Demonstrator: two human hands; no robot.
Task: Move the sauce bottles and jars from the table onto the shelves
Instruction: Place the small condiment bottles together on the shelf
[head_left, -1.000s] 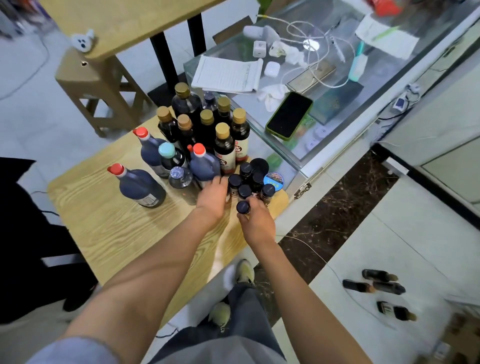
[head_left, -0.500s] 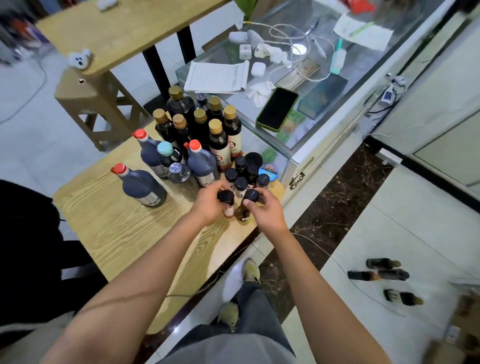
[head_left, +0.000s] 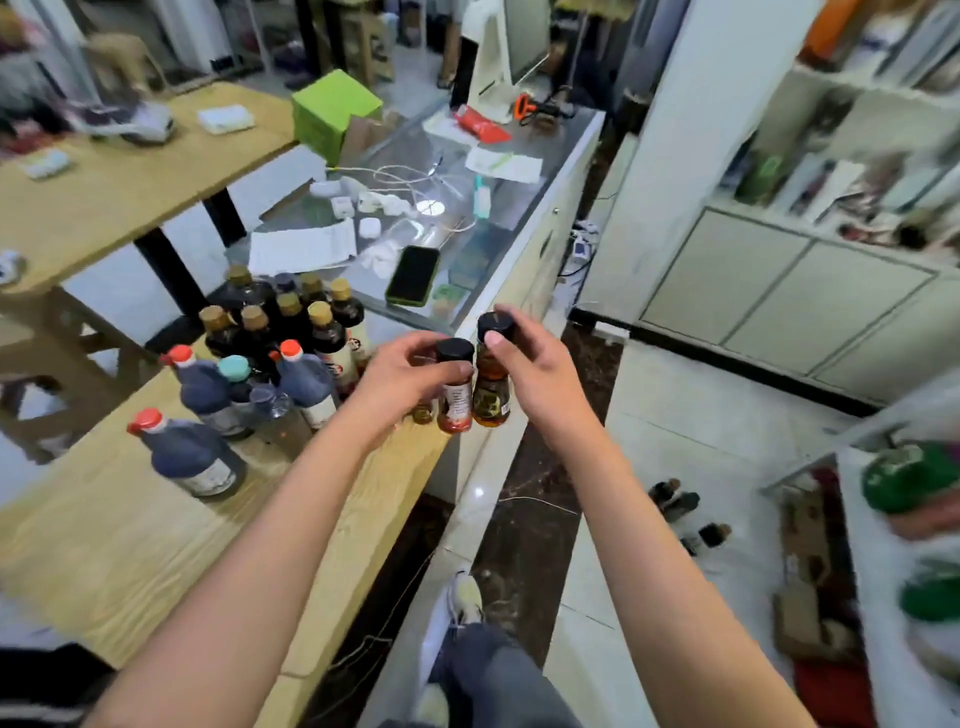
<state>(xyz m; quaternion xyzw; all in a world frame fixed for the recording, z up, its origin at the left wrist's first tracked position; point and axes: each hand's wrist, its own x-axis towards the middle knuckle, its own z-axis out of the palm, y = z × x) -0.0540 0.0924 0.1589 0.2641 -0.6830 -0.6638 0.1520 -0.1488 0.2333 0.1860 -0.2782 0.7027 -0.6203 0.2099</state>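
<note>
My left hand (head_left: 402, 376) grips a small black-capped bottle of red sauce (head_left: 455, 397). My right hand (head_left: 535, 366) grips a small black-capped bottle of amber sauce (head_left: 492, 387). Both bottles are lifted off the wooden table (head_left: 119, 525) and held side by side above its right corner. Several large dark bottles remain on the table: a gold-capped cluster (head_left: 288, 314), red-capped ones (head_left: 306, 382), and one red-capped bottle (head_left: 189, 457) standing apart. White shelves (head_left: 831, 166) stand at the upper right.
A glass counter (head_left: 462, 228) behind the table holds a phone (head_left: 413, 275), papers and cables. Small bottles (head_left: 685, 512) lie on the tiled floor to the right. A second wooden table (head_left: 119, 176) stands at the left. A low white shelf (head_left: 904, 571) with green items is at right.
Both hands closed on small bottles among the cluster and lifted them off the table. My view swung up and to the right, bringing the shelves into sight.
</note>
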